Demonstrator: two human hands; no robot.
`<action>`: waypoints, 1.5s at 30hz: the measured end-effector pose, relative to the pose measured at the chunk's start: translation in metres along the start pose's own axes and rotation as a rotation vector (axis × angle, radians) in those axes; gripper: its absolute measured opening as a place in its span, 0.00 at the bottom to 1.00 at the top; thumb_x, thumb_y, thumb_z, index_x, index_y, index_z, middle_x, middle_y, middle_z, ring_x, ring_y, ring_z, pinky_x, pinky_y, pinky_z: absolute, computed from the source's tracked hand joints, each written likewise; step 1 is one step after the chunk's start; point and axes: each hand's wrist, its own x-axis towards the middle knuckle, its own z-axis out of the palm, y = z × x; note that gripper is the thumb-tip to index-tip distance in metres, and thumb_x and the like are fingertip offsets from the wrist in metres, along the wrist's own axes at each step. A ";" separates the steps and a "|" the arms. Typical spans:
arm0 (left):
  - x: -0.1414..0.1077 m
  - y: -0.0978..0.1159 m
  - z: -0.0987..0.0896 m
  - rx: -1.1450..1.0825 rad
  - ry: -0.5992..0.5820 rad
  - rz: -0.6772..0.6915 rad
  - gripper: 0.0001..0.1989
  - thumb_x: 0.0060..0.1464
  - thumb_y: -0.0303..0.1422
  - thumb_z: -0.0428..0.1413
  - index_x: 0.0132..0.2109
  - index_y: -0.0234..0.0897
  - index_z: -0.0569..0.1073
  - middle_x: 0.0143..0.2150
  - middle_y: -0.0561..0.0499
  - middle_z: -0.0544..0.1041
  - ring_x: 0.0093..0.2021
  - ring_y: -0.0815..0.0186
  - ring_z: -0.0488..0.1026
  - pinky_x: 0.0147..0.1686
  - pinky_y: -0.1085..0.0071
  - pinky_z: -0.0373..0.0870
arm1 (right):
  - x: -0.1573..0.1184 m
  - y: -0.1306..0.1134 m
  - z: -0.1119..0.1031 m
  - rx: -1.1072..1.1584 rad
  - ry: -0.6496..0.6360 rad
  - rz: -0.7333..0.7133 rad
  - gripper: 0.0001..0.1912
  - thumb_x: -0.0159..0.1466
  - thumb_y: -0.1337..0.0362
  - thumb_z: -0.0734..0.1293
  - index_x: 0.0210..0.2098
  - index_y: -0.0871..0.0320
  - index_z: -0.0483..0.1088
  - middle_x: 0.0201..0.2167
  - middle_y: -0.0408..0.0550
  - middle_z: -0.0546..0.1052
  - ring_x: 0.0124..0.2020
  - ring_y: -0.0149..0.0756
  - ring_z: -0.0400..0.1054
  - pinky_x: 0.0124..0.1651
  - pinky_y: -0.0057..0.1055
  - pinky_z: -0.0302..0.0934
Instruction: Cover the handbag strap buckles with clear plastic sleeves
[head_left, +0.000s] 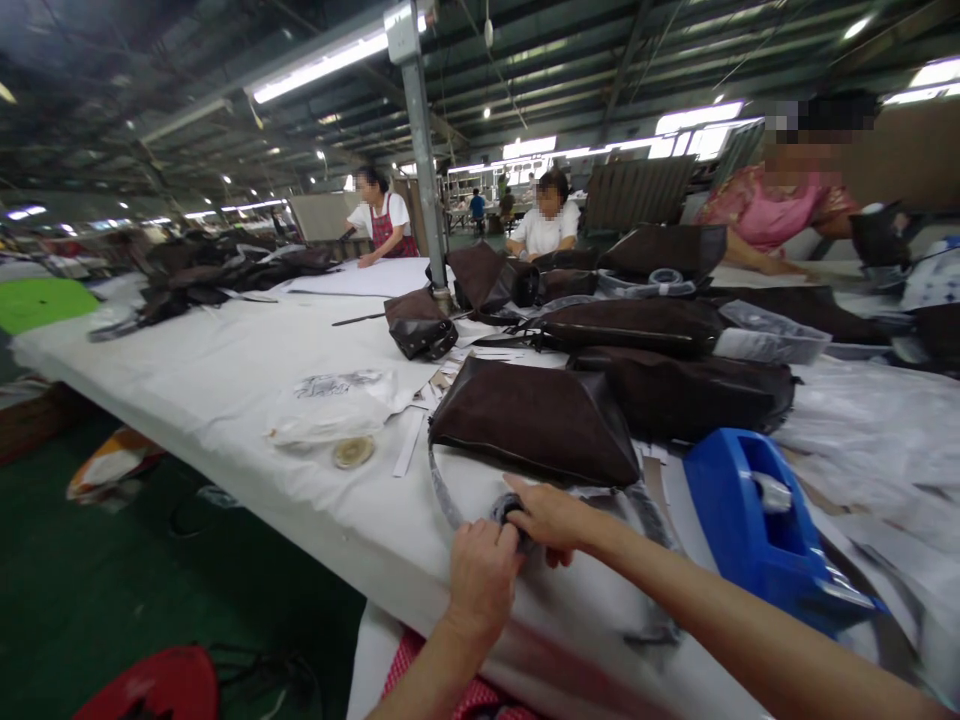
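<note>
Near the table's front edge, my left hand (484, 570) and my right hand (551, 515) meet around a small dark coiled piece (507, 506), which looks like a rolled strap. Fingers of both hands are pressed on it, and part of it is hidden by them. Just beyond my hands lies a dark brown bag (532, 420) with black ends. A plastic-wrapped strap (444, 487) runs from the bag's left end toward my hands.
A blue tape dispenser (750, 530) stands right of my forearm. More brown bags (682, 390) lie behind. A roll of tape (353, 452) and a plastic packet (334, 400) rest on the white table (225, 370). Several people work across it; a grey post (422, 150) rises from it.
</note>
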 end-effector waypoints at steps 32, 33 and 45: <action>0.043 0.002 -0.034 -0.020 -0.233 0.261 0.06 0.57 0.31 0.55 0.35 0.34 0.74 0.37 0.47 0.75 0.43 0.57 0.64 0.45 0.62 0.62 | -0.103 0.129 0.000 -0.678 0.443 -0.597 0.10 0.67 0.67 0.60 0.32 0.57 0.71 0.49 0.51 0.73 0.59 0.42 0.59 0.65 0.49 0.47; 0.045 0.003 -0.035 -0.015 -0.239 0.246 0.07 0.57 0.32 0.55 0.34 0.34 0.75 0.37 0.46 0.75 0.43 0.57 0.65 0.45 0.62 0.62 | -0.098 0.121 0.001 -0.685 0.453 -0.603 0.11 0.68 0.69 0.59 0.33 0.57 0.71 0.45 0.49 0.74 0.53 0.39 0.64 0.65 0.48 0.46; 0.051 0.015 -0.046 0.004 -0.282 0.143 0.10 0.53 0.30 0.50 0.31 0.35 0.76 0.34 0.46 0.77 0.40 0.57 0.68 0.41 0.63 0.64 | -0.045 0.045 0.041 -0.605 0.445 -0.307 0.14 0.68 0.74 0.54 0.34 0.58 0.68 0.30 0.48 0.74 0.32 0.34 0.67 0.34 0.33 0.48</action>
